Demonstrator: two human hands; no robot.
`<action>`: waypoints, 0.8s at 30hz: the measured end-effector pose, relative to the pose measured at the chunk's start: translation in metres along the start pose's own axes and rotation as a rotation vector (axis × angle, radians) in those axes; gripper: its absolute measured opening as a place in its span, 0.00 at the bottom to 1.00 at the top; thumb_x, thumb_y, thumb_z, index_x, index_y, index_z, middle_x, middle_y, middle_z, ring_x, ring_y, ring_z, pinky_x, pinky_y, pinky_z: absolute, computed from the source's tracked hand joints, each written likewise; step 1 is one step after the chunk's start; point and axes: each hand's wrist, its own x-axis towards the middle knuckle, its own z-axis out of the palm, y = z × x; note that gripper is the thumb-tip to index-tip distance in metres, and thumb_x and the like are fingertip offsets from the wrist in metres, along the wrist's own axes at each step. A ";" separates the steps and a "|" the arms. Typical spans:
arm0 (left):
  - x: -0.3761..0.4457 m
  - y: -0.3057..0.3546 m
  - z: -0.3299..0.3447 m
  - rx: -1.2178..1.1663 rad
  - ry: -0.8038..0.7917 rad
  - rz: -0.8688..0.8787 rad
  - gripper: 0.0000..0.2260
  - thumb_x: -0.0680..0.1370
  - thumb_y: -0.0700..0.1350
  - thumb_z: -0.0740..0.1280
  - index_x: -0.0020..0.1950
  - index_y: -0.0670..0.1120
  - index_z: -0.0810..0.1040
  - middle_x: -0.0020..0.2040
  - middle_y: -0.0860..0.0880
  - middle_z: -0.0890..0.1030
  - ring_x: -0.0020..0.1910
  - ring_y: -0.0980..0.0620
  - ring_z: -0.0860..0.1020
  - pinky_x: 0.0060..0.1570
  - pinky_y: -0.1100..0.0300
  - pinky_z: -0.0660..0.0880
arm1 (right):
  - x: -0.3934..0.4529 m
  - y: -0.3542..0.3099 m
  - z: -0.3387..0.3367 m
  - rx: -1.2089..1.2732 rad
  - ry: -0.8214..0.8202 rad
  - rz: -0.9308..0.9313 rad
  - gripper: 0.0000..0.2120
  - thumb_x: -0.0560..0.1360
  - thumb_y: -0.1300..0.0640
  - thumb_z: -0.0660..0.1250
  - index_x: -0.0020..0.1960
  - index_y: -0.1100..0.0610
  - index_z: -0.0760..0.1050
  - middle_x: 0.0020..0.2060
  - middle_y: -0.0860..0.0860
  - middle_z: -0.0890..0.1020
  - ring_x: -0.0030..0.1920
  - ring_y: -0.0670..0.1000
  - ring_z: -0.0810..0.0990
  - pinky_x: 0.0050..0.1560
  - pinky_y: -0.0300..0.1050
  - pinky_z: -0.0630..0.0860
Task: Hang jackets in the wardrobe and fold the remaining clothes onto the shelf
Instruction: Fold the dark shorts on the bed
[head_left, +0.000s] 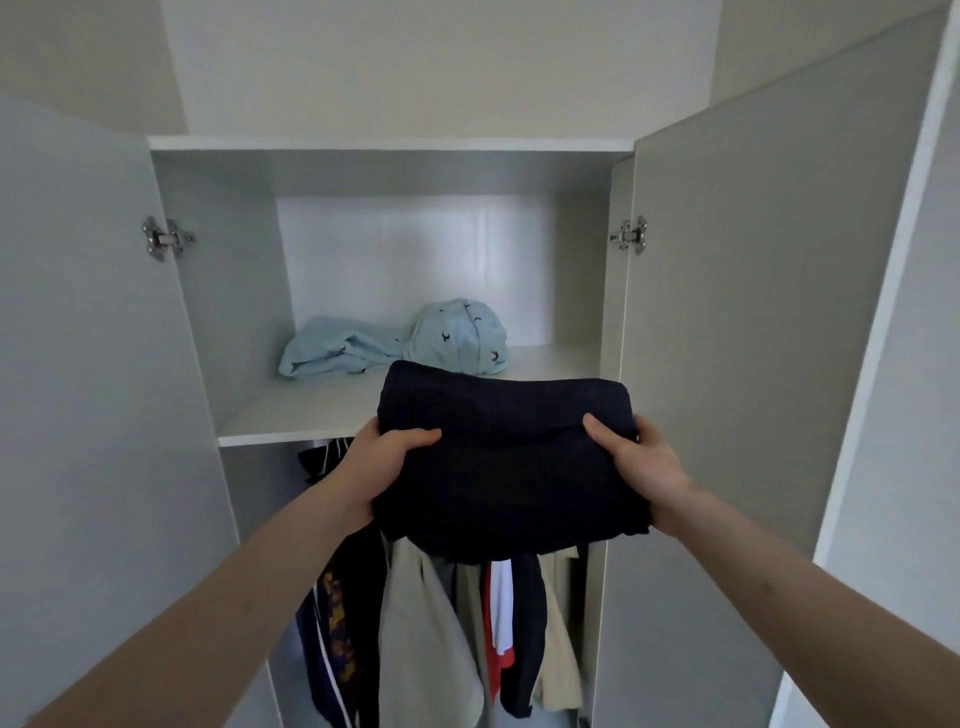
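Two tall doors, the left door (78, 364) and the right door (753, 338), stand swung wide on a white wardrobe (389, 144) of smooth, flat laminate panels, each hung on a shiny metal hinge, one (163, 239) on the left side and one (629, 236) on the right. No brand, label or writing can be read anywhere. Below the shelf (291, 423) hang the jackets (431, 623), a close row of soft garments in beige, dark navy, white with red, and one dark piece with yellow pattern. In front of the shelf's front edge, held up in the air, is a folded dark navy garment (506, 457), a thick, matte, soft-cornered rectangle whose long axis runs left to right across the opening. At the back of the shelf lie two pale blue cloths, touching: a plain crumpled one (332, 348) and a rounded one (460, 338) printed with small dark bird shapes. The left hand (384, 457) grips the navy bundle's left end, thumb curled over the top; the right hand (639, 457) grips its right end the same way.
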 end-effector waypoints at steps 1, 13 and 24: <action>0.014 0.001 0.003 0.007 0.003 -0.001 0.23 0.73 0.42 0.77 0.67 0.47 0.77 0.57 0.45 0.85 0.53 0.42 0.85 0.54 0.44 0.82 | 0.016 0.000 0.002 0.002 -0.002 0.000 0.23 0.74 0.45 0.76 0.64 0.51 0.75 0.52 0.47 0.83 0.48 0.47 0.84 0.33 0.36 0.79; 0.213 0.002 0.034 0.098 -0.048 -0.019 0.14 0.74 0.43 0.75 0.59 0.47 0.81 0.52 0.45 0.86 0.49 0.44 0.86 0.51 0.49 0.83 | 0.211 -0.007 0.027 -0.192 -0.002 -0.056 0.26 0.76 0.49 0.76 0.69 0.56 0.72 0.57 0.51 0.82 0.53 0.52 0.83 0.54 0.49 0.80; 0.380 -0.029 0.072 0.178 -0.321 -0.244 0.16 0.77 0.48 0.70 0.63 0.43 0.79 0.54 0.45 0.85 0.52 0.47 0.84 0.43 0.58 0.78 | 0.395 -0.028 0.059 -0.929 0.000 -0.025 0.29 0.79 0.47 0.71 0.73 0.60 0.70 0.66 0.59 0.78 0.64 0.60 0.79 0.61 0.46 0.74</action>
